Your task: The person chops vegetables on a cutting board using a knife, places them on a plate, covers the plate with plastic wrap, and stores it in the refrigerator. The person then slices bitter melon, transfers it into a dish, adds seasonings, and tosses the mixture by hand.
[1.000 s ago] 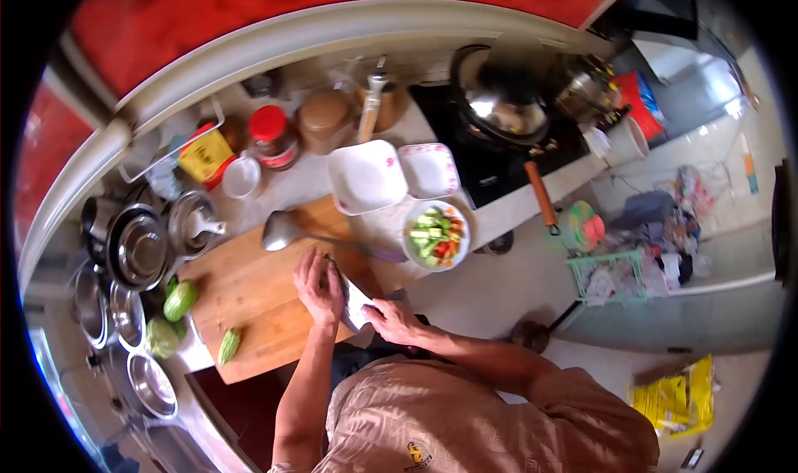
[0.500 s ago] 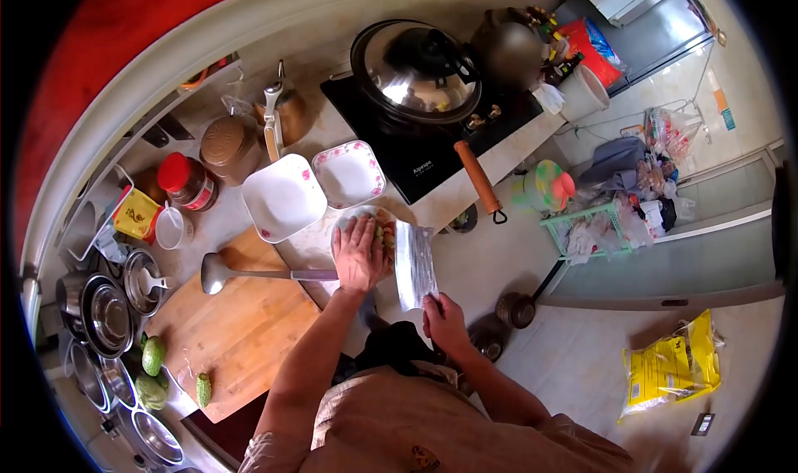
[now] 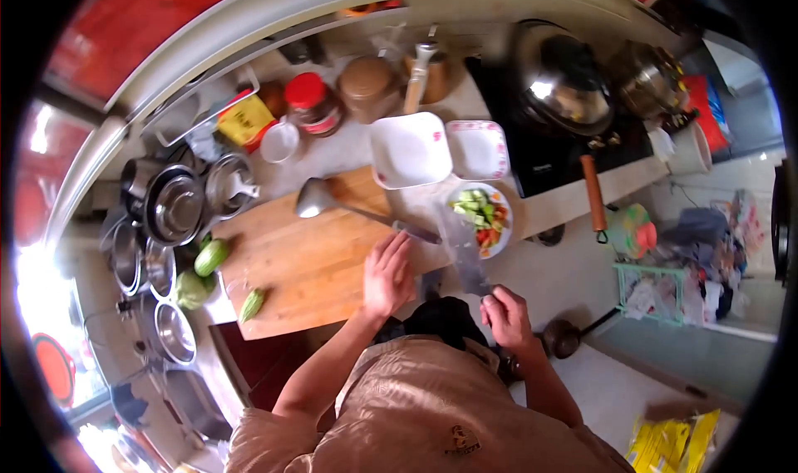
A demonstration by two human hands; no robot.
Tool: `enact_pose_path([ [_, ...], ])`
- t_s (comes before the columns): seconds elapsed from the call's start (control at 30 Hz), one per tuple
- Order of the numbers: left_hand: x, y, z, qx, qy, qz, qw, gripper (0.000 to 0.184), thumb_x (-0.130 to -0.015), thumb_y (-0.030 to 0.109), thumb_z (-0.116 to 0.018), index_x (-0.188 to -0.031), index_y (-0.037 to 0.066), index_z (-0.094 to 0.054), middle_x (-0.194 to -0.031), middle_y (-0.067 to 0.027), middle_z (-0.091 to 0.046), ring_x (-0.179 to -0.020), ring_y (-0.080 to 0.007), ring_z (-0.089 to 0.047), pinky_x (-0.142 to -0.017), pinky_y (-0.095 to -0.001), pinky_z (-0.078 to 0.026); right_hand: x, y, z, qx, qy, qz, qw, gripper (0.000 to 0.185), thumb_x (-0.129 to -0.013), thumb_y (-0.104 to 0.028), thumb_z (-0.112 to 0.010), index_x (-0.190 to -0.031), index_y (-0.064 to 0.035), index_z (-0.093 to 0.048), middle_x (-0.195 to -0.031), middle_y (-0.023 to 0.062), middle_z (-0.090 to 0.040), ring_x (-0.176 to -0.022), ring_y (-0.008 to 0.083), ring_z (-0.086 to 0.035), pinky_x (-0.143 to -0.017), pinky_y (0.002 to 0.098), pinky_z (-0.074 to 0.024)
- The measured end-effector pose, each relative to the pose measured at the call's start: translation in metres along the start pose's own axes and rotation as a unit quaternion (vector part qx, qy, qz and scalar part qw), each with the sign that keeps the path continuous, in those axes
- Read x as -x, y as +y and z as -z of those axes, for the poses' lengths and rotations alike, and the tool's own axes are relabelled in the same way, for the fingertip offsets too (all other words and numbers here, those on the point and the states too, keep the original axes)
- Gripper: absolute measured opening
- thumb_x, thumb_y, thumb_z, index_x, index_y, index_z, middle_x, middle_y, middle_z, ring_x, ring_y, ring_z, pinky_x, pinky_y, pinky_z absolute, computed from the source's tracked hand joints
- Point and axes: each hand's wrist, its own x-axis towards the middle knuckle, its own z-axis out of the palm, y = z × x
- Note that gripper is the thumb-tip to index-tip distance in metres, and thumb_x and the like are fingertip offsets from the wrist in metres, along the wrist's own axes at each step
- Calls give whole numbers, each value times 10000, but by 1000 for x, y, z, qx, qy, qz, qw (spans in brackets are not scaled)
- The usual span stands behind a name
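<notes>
In my right hand (image 3: 505,315) is a cleaver (image 3: 465,253), held by its handle. Its wide blade points away from me and overlaps the left side of a plate (image 3: 508,234) of chopped green and red vegetables (image 3: 476,209). My left hand (image 3: 388,278) is over the right end of a wooden cutting board (image 3: 291,257), fingers loosely stretched and holding nothing. Its fingertips are close to the handle of a ladle (image 3: 314,199); I cannot tell whether they touch. The ladle lies across the board. A small piece of green gourd (image 3: 253,304) rests at the board's near left.
Two white dishes, a larger one (image 3: 409,153) and a smaller one (image 3: 476,150), stand behind the plate. A lidded wok (image 3: 565,82) sits on the stove, its wooden handle (image 3: 593,192) jutting over the counter edge. Steel bowls (image 3: 176,207) and green gourds (image 3: 213,257) are at left.
My left hand has lifted off the vegetables on the plate and moved left to the board. The cleaver stays in my right hand, its blade now beside the plate. The view has turned left.
</notes>
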Motion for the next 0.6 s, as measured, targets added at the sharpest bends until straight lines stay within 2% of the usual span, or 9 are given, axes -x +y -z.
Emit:
enact_pose_path([
  [0.07, 43, -18, 47, -68, 35, 32, 997, 440, -718, -59, -640, -1148, 32, -650, -1238, -135, -637, -1155, -341, -574, -997, -444, -434, -19, -7, -23, 168, -71, 166, 969, 112, -923, -87, -587, -877, 12, -558, -737, 113, -563, -591, 221, -540, -572, 322, -451],
  [0.1, 65, -31, 65, -92, 43, 52, 993, 410, -719, -75, -630, -1114, 27, -658, -1209, -143, -652, -1128, -347, -590, -983, -437, -444, -27, -10, -44, 161, -63, 201, 964, 194, -884, -107, -638, -1043, 3, -621, -812, 151, -581, -664, 323, -584, -612, 371, -482],
  [0.17, 107, -54, 97, -127, 108, 104, 980, 379, -735, -101, -598, -1094, 6, -653, -1180, -161, -658, -1114, -356, -597, -982, -445, -444, -44, -7, -78, 243, -130, 186, 943, 350, -898, -240, -660, -1183, -42, -618, -929, 161, -606, -754, 351, -630, -634, 417, -518],
  [0.23, 133, -64, 120, -161, 115, 151, 968, 320, -802, -75, -575, -1103, 3, -647, -1175, -161, -658, -1119, -352, -597, -1004, -447, -434, -68, 3, -115, 313, -172, 231, 905, 368, -927, -253, -626, -1241, -63, -593, -1030, 129, -596, -765, 311, -637, -634, 408, -524],
  [0.3, 149, -58, 124, -161, 123, 163, 966, 292, -837, -62, -566, -1111, 0, -645, -1174, -163, -657, -1128, -349, -596, -1017, -439, -430, -95, 57, -162, 257, -126, 344, 894, 346, -946, -251, -591, -1233, -58, -578, -965, 131, -570, -800, 322, -617, -667, 422, -513],
  [0.33, 152, -53, 127, -157, 123, 165, 966, 291, -843, -61, -563, -1115, 3, -645, -1173, -165, -656, -1120, -355, -599, -1029, -445, -423, -107, 51, -171, 304, -171, 311, 884, 334, -926, -253, -612, -1196, -59, -577, -964, 132, -571, -837, 330, -615, -703, 443, -510],
  [0.4, 152, -44, 127, -110, 131, 190, 967, 290, -854, -57, -561, -1124, 9, -642, -1168, -166, -659, -1097, -353, -611, -1059, -447, -400, -120, 24, -180, 392, -171, 348, 834, 288, -846, -204, -645, -1101, -80, -593, -961, 114, -571, -853, 312, -604, -730, 444, -498],
  [0.47, 154, -42, 126, -72, 133, 177, 973, 300, -842, -51, -561, -1129, -1, -633, -1172, -183, -652, -1078, -370, -610, -958, -434, -470, -128, 33, -191, 435, -154, 409, 787, 353, -813, -200, -649, -1136, -67, -602, -992, 79, -570, -991, 263, -571, -800, 411, -479],
  [0.6, 138, -34, 127, -2, 119, 166, 979, 303, -846, -58, -550, -1134, -7, -629, -1152, -202, -652, -1053, -370, -618, -928, -425, -486, -114, 27, -193, 436, -167, 321, 824, 418, -856, -284, -667, -1204, -66, -590, -1065, 81, -575, -1049, 247, -545, -853, 424, -464],
])
